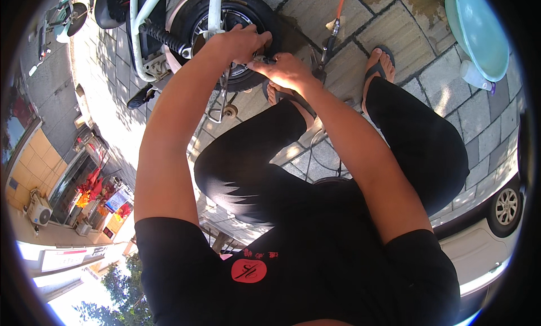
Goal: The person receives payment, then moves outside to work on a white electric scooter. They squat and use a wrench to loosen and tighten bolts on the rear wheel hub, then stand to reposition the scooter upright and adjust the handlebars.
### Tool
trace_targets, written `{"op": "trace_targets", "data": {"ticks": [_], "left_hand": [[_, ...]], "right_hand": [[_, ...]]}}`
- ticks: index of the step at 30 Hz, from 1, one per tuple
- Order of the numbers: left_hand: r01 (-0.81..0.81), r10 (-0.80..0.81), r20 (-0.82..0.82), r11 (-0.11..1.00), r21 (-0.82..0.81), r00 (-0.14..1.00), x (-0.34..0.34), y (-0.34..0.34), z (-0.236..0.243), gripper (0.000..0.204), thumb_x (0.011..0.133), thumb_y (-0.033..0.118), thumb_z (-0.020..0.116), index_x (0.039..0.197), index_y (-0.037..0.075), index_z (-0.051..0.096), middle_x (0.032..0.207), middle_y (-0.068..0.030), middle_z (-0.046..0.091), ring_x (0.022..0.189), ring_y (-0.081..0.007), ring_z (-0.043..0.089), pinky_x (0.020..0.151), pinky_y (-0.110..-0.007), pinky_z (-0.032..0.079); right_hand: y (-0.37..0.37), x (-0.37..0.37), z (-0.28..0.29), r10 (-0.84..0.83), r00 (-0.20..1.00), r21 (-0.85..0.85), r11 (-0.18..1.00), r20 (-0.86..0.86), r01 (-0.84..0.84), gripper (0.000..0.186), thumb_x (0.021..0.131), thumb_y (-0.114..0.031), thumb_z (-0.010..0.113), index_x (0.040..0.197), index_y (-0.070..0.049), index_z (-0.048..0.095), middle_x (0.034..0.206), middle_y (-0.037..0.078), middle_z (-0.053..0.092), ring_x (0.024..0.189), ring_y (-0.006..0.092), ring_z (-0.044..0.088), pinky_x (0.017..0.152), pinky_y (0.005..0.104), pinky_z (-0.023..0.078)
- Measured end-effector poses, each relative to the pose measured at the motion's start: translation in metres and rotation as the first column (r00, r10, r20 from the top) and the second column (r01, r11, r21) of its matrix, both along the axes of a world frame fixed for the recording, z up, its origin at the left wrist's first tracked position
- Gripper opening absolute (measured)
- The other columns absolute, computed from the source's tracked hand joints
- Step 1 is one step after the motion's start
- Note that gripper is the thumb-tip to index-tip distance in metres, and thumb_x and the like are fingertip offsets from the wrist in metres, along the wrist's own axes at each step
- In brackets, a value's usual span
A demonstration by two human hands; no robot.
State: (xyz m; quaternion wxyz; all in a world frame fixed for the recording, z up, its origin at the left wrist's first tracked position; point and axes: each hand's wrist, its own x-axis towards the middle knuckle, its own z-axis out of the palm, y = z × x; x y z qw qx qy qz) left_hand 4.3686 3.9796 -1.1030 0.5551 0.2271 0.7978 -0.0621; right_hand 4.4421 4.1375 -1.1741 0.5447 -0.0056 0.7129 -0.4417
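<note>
In front of me is the wheel of a pale scooter, with a black tire [260, 13] and a spoked rim. My left hand [239, 44] reaches over the wheel beside the pale frame arm [215, 10]. Its fingers curl down near the hub, and what they grip is hidden. Close by on the right, my right hand [286, 71] is closed around a small dark tool [262, 60] whose kind I cannot make out. The tool's end points toward the left hand's fingers. A metal stand [217, 113] hangs below the wheel, and a black coil shock absorber [163, 37] lies left of it.
An orange hose [341, 3] with a metal fitting [332, 37] runs to the paving right of the wheel. My sandaled foot [380, 65] is near it. At far right are a light-blue basin [479, 32], a translucent container [474, 75] and a parked car's wheel [505, 208].
</note>
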Motion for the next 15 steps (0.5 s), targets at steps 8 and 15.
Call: {"op": "trace_targets", "data": {"ticks": [8,15], "left_hand": [[0.022,-0.021,-0.015,0.998,0.052,1.0,0.0,-0.004,-0.007,0.064,0.085,0.007,0.08,0.141,0.017,0.051,0.127,0.0064,0.074,0.132,-0.0225,0.052,0.108,-0.044,0.042],[-0.042,0.043,-0.015,0.998,0.049,0.999,0.009,-0.008,-0.003,0.061,0.084,0.002,0.076,0.139,0.019,0.056,0.125,0.005,0.074,0.133,-0.0229,0.052,0.111,-0.045,0.041]], "right_hand": [[-0.002,0.003,-0.009,-0.169,0.972,-0.065,0.981,0.165,0.181,0.078,0.082,-0.066,0.074,0.11,0.006,0.074,0.108,0.023,0.076,0.099,0.0349,0.073,0.087,0.0445,0.055],[0.006,0.012,-0.028,-0.288,0.874,-0.189,0.904,0.392,0.383,0.038,0.095,-0.032,0.08,0.113,0.001,0.078,0.1,0.007,0.078,0.089,0.0135,0.071,0.083,0.0349,0.055]]}}
